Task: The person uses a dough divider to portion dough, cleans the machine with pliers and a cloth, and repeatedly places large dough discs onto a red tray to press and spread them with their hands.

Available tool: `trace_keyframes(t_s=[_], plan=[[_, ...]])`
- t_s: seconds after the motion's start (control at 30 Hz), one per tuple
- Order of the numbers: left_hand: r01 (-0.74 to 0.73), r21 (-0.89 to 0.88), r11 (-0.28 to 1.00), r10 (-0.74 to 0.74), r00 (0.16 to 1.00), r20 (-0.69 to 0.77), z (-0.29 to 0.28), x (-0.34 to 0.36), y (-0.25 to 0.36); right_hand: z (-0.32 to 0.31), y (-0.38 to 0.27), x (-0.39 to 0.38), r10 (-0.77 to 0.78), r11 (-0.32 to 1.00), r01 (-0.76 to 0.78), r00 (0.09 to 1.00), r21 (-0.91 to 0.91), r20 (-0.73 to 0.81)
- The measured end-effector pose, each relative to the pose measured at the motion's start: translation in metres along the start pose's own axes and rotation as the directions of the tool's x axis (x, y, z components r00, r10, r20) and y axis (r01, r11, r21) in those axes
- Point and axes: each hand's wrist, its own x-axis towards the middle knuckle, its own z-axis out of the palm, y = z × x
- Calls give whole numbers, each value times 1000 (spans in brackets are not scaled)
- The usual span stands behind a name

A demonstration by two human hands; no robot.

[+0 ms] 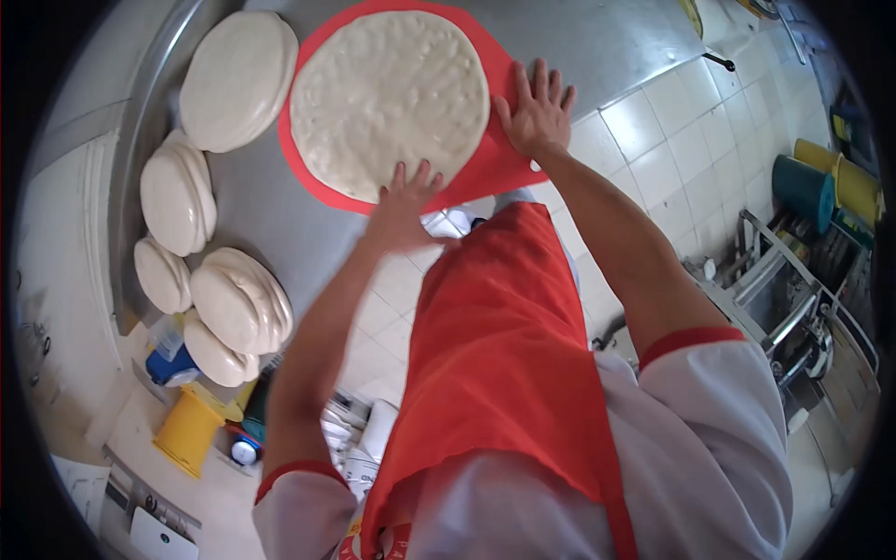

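A round flattened dough (387, 98), its surface covered in dimples, lies on a red mat (504, 159) at the front edge of the steel table. My left hand (408, 207) is at the dough's near rim, fingers spread, fingertips over or on the dough and the wrist slightly blurred. My right hand (539, 117) rests flat on the red mat, right of the dough, with its fingers apart and holding nothing.
Several piles of pale dough discs (233, 79) line the left of the steel table (607, 42). Beyond are a yellow bucket (187, 429), a tiled floor (653, 140), green (801, 191) and yellow bins at the right, and metal equipment (784, 317). My red apron fills the lower middle.
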Motion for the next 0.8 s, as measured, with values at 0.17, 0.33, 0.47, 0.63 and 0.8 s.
trace_keyframes(t_s=[0.17, 0.33, 0.47, 0.63, 0.8], plan=[[-95, 284, 954, 200, 906, -372, -14, 33, 11, -8, 2, 1, -2, 999, 2, 1000, 36, 10], [-129, 76, 989, 134, 989, -63, -56, 60, 27, -8, 4, 1, 5, 1000, -6, 999, 28, 36], [-82, 29, 996, 87, 928, -362, -40, 94, 50, -14, 3, 1, 18, 999, -22, 998, 50, 60], [-179, -110, 978, 187, 980, 68, -104, 158, -12, -22, -3, -13, -14, 999, 8, 990, 46, 138], [-59, 5, 998, 57, 935, -349, -104, 171, 18, -20, 9, 15, 11, 999, -16, 995, 46, 103]])
